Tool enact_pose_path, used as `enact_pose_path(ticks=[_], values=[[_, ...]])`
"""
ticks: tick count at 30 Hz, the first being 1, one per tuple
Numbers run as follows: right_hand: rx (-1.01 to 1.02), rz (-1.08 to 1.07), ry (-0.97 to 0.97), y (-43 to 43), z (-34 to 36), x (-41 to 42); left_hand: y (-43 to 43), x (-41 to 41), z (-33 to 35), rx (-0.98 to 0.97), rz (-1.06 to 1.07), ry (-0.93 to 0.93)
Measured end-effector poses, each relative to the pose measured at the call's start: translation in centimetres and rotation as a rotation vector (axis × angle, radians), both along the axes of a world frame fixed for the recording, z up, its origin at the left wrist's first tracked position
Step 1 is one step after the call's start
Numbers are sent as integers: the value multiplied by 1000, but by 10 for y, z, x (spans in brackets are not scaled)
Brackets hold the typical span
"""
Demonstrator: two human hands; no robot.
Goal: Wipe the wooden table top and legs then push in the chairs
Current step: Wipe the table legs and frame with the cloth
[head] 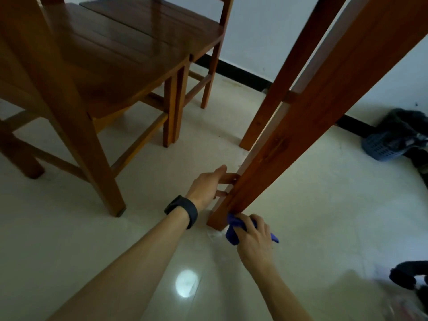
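Right hand (253,237): closed around a blue cloth (232,232), pressed against the foot of the near table leg (296,140), just above the floor (312,205). Cloth bunched, one tail showing past the knuckles on the right.

Left hand (207,186): fingers extended and partly spread, holding nothing, fingertips touching the left face of the same leg, a little above the cloth. Black wristband (183,210) on the left wrist.

Far table leg (284,75): behind the near one, joined to it by a rail; narrow gap between the two.

Open room: bare pale tile to the right of the near leg and toward the camera. To the left, two wooden chairs (111,63) side by side, seats touching, near chair leg standing close to the left forearm; tile strip between chair legs and table leg clear.

Containers: blue perforated basket (384,148) against the right wall beside the black skirting, tipped, dark fabric (405,126) spilling over it. Contents otherwise not discernible.
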State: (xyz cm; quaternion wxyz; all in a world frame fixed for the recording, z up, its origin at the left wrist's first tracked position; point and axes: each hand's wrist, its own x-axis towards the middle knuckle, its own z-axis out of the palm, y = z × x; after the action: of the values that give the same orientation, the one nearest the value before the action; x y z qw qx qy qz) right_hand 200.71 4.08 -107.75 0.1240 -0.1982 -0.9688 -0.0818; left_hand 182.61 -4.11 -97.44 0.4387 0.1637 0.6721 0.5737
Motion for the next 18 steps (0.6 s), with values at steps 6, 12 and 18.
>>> enact_pose_path(ticks=[6, 12, 18], values=[[66, -19, 579, 0, 39, -29, 1, -4, -19, -61, -8, -21], [-210, -106, 12, -14, -3, -12, -6, 5, -35, -190, -55, 23], [-1412, -596, 507, -68, 13, -31, -49, 36, -56, -312, -268, -218]])
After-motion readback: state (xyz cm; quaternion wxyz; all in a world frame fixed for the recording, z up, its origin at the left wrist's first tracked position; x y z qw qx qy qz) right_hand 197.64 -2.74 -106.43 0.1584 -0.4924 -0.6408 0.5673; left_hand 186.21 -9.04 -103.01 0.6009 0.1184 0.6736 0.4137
